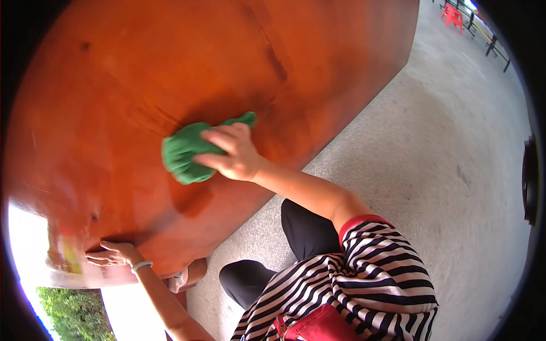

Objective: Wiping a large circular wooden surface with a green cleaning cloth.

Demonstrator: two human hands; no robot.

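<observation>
My right hand [232,151] presses a bunched green cloth [187,153] onto the glossy reddish-brown wooden tabletop [128,106], its fingers spread over the cloth. A darker patch shows on the wood just below the cloth, and dark streaks lie above it. Near the table's lower left edge, my left hand [113,253] rests on the wood with nothing in it and the fingers a little apart. A pale bracelet [142,266] circles the left wrist.
The table's long edge runs diagonally beside my knees, above a grey speckled floor [426,170]. Part of a wooden support [192,275] shows under the table. A red plastic stool [452,17] and dark metal frames stand far off at the upper right. Green foliage [74,313] is at the lower left.
</observation>
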